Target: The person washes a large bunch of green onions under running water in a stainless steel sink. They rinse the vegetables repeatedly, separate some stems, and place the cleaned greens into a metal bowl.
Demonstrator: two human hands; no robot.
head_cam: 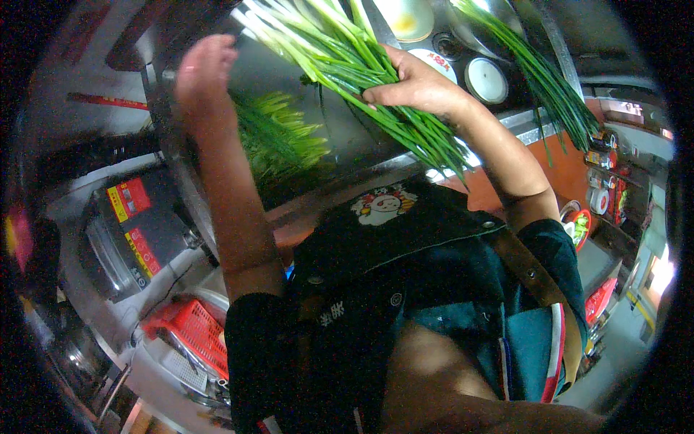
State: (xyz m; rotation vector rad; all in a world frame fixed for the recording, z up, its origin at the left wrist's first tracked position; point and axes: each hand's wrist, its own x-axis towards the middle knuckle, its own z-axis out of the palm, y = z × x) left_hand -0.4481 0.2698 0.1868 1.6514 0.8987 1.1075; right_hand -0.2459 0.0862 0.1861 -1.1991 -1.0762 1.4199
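Observation:
My right hand (409, 81) grips a large bunch of green onions (347, 70), white ends to the upper left and long green leaves hanging to the lower right. My left hand (209, 65) is raised at the upper left, blurred, its fingers curled; whether it holds anything does not show. Below and between my arms a pile of leafy green vegetables (287, 130) lies in a metal sink or tray, partly hidden by my left forearm. Another bunch of green onions (537, 70) lies at the upper right across a metal edge, its leaves hanging over.
White bowls and plates (486, 80) stand behind my right hand. At the left is a dark appliance (157, 217) with red and yellow stickers, above a red plastic basket (198, 331). Jars (601, 200) line a shelf at the right, near a red bowl (582, 228) of cut greens.

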